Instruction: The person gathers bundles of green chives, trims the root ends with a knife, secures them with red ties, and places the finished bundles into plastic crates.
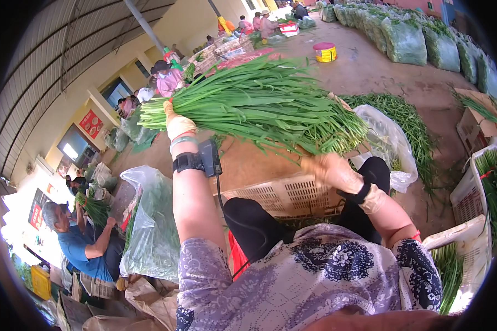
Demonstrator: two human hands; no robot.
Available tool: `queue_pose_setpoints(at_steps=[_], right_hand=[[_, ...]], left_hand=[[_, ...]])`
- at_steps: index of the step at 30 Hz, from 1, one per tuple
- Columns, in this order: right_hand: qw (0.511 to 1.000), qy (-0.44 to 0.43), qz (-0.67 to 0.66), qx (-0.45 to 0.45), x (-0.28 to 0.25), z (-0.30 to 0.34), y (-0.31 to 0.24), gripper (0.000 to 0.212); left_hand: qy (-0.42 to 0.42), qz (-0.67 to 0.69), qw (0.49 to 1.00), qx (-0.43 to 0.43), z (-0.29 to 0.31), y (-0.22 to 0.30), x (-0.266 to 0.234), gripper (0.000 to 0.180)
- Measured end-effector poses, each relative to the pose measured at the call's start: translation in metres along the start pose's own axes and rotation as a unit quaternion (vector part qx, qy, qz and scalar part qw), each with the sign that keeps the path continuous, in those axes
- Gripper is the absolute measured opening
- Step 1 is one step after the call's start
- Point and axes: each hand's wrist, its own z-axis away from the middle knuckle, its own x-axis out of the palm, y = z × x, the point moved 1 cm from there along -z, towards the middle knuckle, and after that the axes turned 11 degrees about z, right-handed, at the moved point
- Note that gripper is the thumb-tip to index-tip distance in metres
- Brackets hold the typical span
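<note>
A big bundle of garlic chives (259,105) lies crosswise in front of me, pale stem ends to the left and leafy tips to the right. My left hand (179,122), in a thin pale glove, is closed around the bundle near the stem ends. Beside the lower edge of the tips is my right hand (332,172), also gloved and smeared by motion, so its fingers cannot be made out. Under the bundle stands an upturned plastic crate (298,196) with a brown board (248,160) on top, between my knees.
Loose greens (406,124) are heaped at the right beside a clear plastic bag (389,143). White crates (469,248) with chives stand at my right. A large plastic bag (149,231) and a co-worker in blue (88,248) are at my left. Filled bags (406,41) line the back right.
</note>
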Motion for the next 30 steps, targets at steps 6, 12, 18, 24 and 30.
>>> queue_pose_setpoints(at_steps=[6, 12, 18, 24, 30], right_hand=[[0.928, 0.202, -0.305, -0.066, 0.005, -0.012, 0.006, 0.047], [0.942, -0.127, -0.309, 0.005, 0.025, -0.018, -0.042, 0.054], [0.897, -0.015, -0.442, -0.020, 0.053, -0.088, -0.030, 0.043], [0.941, 0.182, -0.154, -0.241, 0.089, -0.062, -0.027, 0.032], [0.831, 0.211, 0.328, -0.397, 0.098, -0.036, -0.007, 0.035]], left_hand=[[-0.037, 0.025, 0.999, 0.016, 0.010, -0.009, 0.007, 0.045], [-0.032, -0.010, 0.999, -0.019, 0.023, -0.023, 0.018, 0.046], [-0.066, -0.044, 0.997, 0.025, 0.029, -0.031, 0.012, 0.052], [-0.071, -0.054, 0.996, -0.002, 0.038, -0.034, -0.001, 0.054], [-0.053, 0.001, 0.996, -0.073, 0.001, -0.054, -0.039, 0.054]])
